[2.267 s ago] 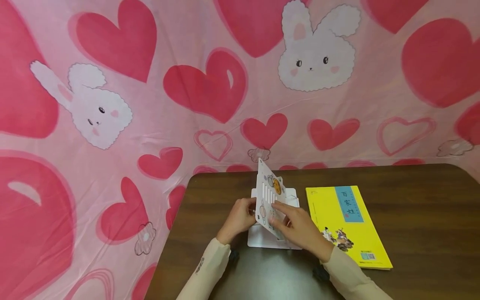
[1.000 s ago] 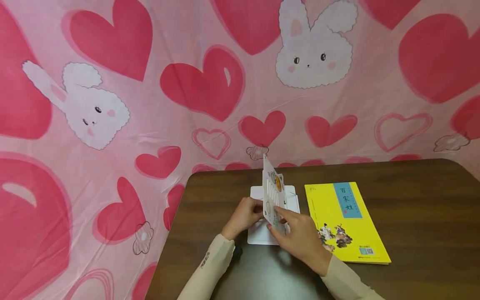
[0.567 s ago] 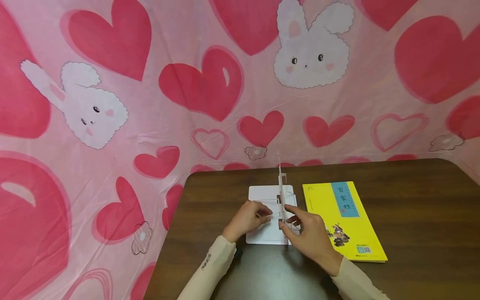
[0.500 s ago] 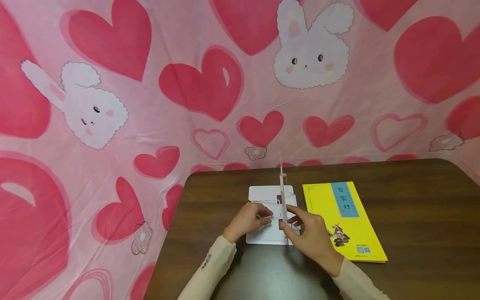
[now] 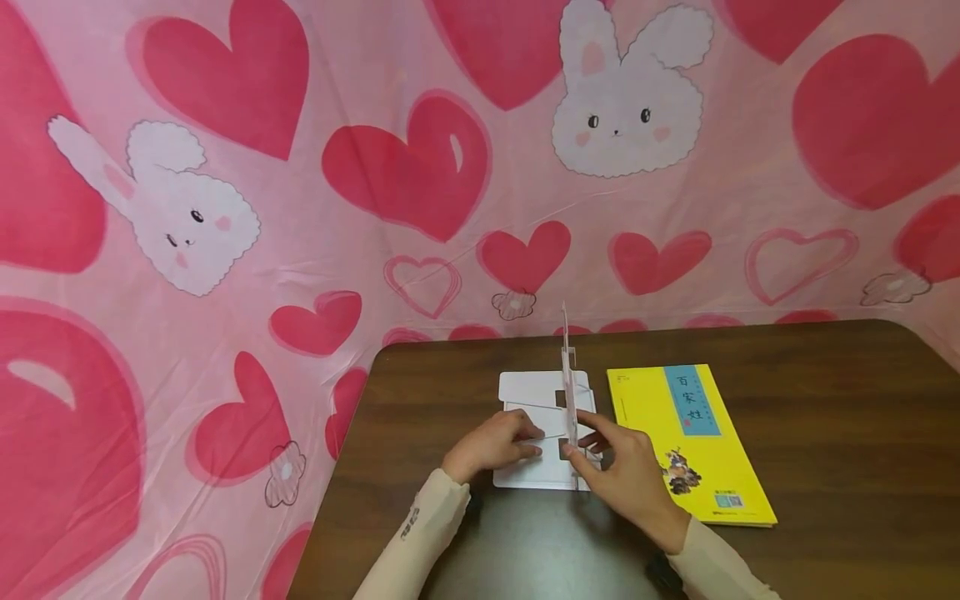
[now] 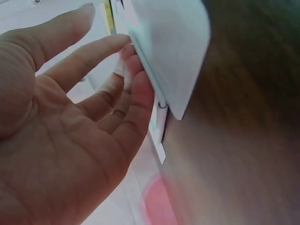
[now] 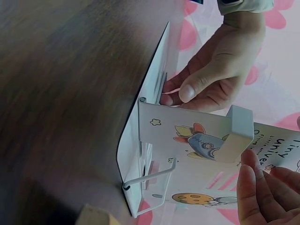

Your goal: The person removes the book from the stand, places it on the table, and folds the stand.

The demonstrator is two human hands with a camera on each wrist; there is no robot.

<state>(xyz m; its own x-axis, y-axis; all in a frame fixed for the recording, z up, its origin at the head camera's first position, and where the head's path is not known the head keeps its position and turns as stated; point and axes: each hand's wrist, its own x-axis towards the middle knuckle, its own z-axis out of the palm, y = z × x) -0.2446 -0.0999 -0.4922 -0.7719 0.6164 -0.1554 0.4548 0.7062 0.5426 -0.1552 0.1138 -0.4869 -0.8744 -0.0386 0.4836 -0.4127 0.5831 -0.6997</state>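
Note:
A white book stand with cartoon prints stands on the table, its flat base (image 5: 525,471) lying down and its printed panel (image 7: 187,140) raised upright, nearly edge-on in the head view. My right hand (image 5: 626,471) holds the panel by thumb and fingers; in the right wrist view its fingertips meet the printed face beside a white ledge (image 7: 236,133). Over the base, behind the panel, my left hand (image 5: 498,442) reaches in with its fingers lightly bent and its thumb apart. Its fingertips touch the base beside a thin wire support. A wire page clip (image 7: 161,176) sticks out low on the panel's front.
Right of the stand lies a yellow book (image 5: 701,450) with a blue title label, close to my right hand. The dark wooden table (image 5: 832,417) backs onto a pink cloth (image 5: 420,183) printed with hearts and rabbits.
The panel has swung right from a leftward lean to upright, with my right hand following. My left hand has left the panel's edge, moved slightly right and dropped low over the base.

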